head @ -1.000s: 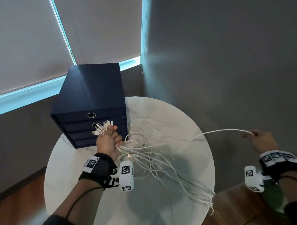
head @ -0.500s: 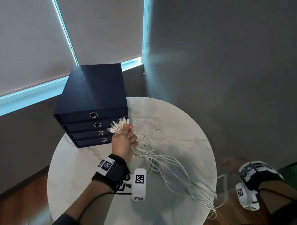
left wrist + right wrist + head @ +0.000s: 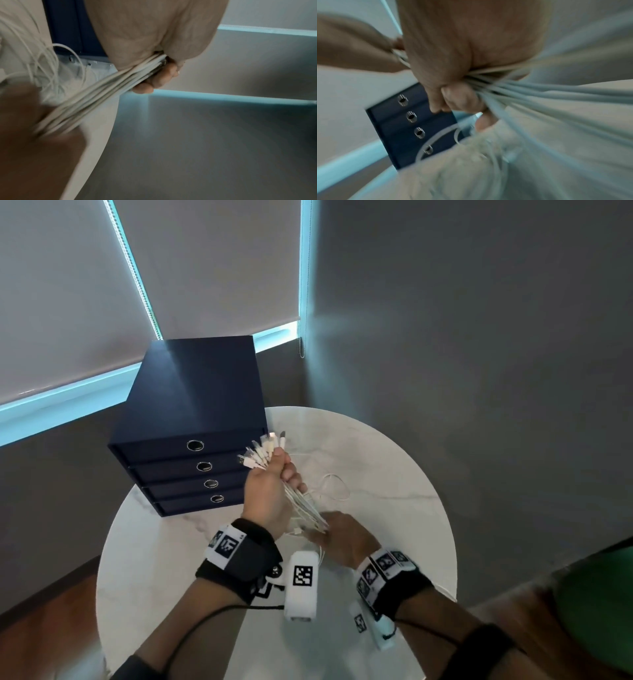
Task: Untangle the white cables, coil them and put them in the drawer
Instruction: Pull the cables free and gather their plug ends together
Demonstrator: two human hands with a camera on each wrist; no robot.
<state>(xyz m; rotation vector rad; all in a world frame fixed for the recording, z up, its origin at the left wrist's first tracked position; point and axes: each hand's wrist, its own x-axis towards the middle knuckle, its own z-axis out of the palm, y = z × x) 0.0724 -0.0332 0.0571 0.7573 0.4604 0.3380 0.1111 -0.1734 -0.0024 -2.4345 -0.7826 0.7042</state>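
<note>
My left hand (image 3: pixel 270 491) grips a bundle of white cables (image 3: pixel 303 506) near their plugs (image 3: pixel 263 451), which fan out above the fist. The bundle runs down and right into my right hand (image 3: pixel 337 535), which closes round it just below. In the left wrist view the cables (image 3: pixel 109 92) stretch taut from the left hand's fingers (image 3: pixel 157 79) to the blurred right hand. The right wrist view shows the right hand's fingers (image 3: pixel 462 98) curled round the strands (image 3: pixel 539 94). A loose loop (image 3: pixel 334 487) lies on the table. The dark blue drawer unit (image 3: pixel 191 419) stands at the back left, all drawers closed.
The round white marble table (image 3: pixel 394 460) sits in a corner between a grey wall and a window with lowered blinds. Wooden floor shows past its edges. Something green (image 3: pixel 596 597) lies low at the right.
My right hand came in from far right, off the table's edge, and took hold of the bundle just below the left hand. The left hand rose and moved right with the plugs.
</note>
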